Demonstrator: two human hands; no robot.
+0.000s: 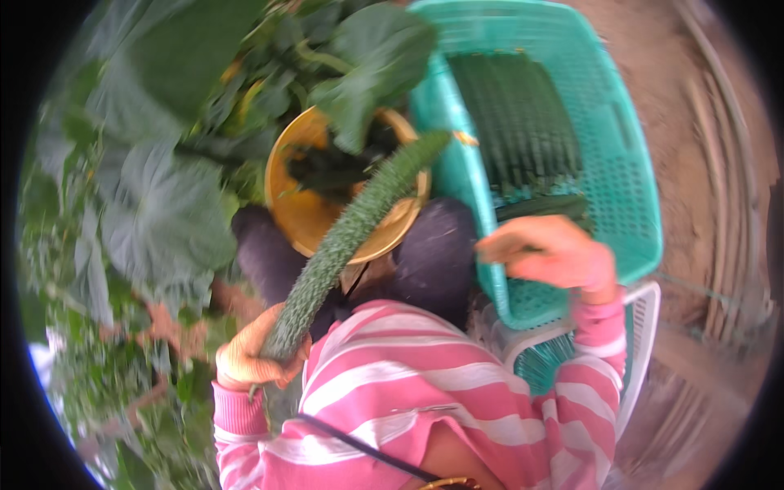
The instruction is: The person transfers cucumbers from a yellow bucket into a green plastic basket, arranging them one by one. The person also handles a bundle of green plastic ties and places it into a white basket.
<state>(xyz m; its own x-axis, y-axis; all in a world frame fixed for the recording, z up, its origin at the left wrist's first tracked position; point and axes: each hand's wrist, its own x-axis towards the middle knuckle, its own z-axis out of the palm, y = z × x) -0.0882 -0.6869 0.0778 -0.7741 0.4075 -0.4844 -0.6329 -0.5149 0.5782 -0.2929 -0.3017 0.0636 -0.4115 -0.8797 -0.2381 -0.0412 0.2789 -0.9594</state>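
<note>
A long, spiny cucumber (358, 239) slants up and rightward over a yellow bucket (282, 165). My left hand (260, 352) grips it by the lower end, and a small yellow tip shows at the far end. My right hand (548, 251) is blurred, its fingers loosely bent and nothing visible in them. It hovers over the left rim of a teal plastic basket (618, 128). Inside the basket, cucumbers (517, 116) lie side by side in a tight row, with one more (545, 208) crosswise below them, partly hidden by my right hand.
The bucket, between my knees (438, 251), holds dark green pieces (331, 165). Large-leaved vines (162, 208) crowd the left and overhang the bucket. Under the teal basket sits a white crate (640, 324) with teal plastic sheeting (542, 364). Long poles or pipes (716, 184) line the soil at right.
</note>
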